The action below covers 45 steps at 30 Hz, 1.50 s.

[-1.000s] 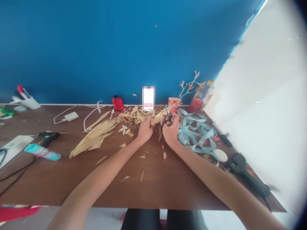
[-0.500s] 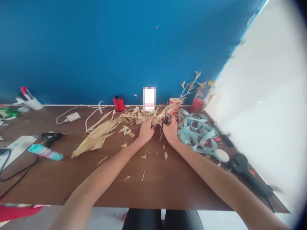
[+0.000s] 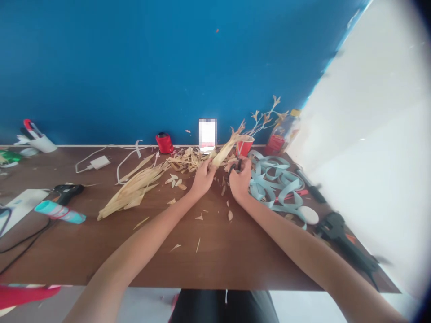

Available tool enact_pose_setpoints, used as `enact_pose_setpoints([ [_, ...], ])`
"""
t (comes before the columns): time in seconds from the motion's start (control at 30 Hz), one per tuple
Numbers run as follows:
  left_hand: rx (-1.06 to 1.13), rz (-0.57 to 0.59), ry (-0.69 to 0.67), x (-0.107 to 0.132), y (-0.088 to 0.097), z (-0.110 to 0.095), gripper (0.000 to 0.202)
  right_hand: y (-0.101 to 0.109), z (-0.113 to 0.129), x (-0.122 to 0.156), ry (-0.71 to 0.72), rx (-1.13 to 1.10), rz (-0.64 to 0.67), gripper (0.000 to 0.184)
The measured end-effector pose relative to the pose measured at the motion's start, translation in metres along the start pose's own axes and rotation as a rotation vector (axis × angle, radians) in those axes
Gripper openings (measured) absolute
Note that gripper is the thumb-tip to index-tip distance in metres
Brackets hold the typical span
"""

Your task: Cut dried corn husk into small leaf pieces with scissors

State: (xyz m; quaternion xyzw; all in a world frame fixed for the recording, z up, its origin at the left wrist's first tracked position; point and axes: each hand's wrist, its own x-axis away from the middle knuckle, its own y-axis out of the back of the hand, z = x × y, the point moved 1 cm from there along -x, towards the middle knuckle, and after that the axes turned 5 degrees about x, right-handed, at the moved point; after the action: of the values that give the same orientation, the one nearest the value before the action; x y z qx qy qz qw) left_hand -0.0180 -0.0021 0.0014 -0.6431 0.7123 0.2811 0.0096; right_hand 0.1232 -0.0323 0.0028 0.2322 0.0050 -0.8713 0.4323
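My left hand (image 3: 204, 176) is closed around the lower end of a pale dried corn husk (image 3: 226, 151), whose ragged tip slants up to the right. Just right of it, my right hand (image 3: 240, 176) grips black-handled scissors (image 3: 233, 168); the blades are hard to make out. The husk and scissors are apart. Behind my hands lies a heap of husk scraps (image 3: 188, 159). A larger bundle of dried husks (image 3: 134, 190) rests on the table to the left, with small cut petal shapes (image 3: 174, 180) beside it.
A red cup (image 3: 245, 146) holds a stem of husk flowers. Loops of light blue ribbon (image 3: 274, 179) and a black glue gun (image 3: 346, 242) lie at right. A red spool (image 3: 164, 143), a white charger (image 3: 99, 163) and a turquoise roll (image 3: 60, 211) are at left.
My hands have moved apart. The husk now points up more clearly in my left hand, and the scissors in my right hand have drawn away from it. The view has shifted slightly.
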Motion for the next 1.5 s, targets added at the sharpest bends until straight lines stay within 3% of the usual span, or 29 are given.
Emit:
enact_pose_setpoints([
  [0.27,0.090,-0.068,-0.022,0.001,0.002,0.002,0.046,0.005,0.003,0.000,0.011,0.079,-0.012,0.043],
  [0.5,0.056,-0.172,0.015,0.004,0.004,0.001,0.037,0.005,0.008,0.004,0.041,0.124,0.023,0.046],
  [0.7,0.131,-0.202,-0.001,0.007,0.007,-0.002,0.036,0.001,0.005,0.003,-0.013,0.191,0.155,0.040],
  [0.9,0.084,-0.241,-0.033,0.003,0.006,0.001,0.031,0.002,0.014,0.008,0.074,0.376,0.233,0.036],
  [1.07,0.089,-0.261,-0.041,0.003,0.005,0.001,0.046,0.000,0.019,0.012,0.131,0.487,0.333,0.033],
  [1.27,0.087,-0.262,-0.041,0.006,0.005,-0.007,0.056,-0.002,0.012,0.009,0.095,0.583,0.383,0.038],
  [1.5,0.203,-0.281,0.044,0.002,0.005,0.004,0.044,-0.004,0.013,0.011,0.129,0.757,0.465,0.037],
])
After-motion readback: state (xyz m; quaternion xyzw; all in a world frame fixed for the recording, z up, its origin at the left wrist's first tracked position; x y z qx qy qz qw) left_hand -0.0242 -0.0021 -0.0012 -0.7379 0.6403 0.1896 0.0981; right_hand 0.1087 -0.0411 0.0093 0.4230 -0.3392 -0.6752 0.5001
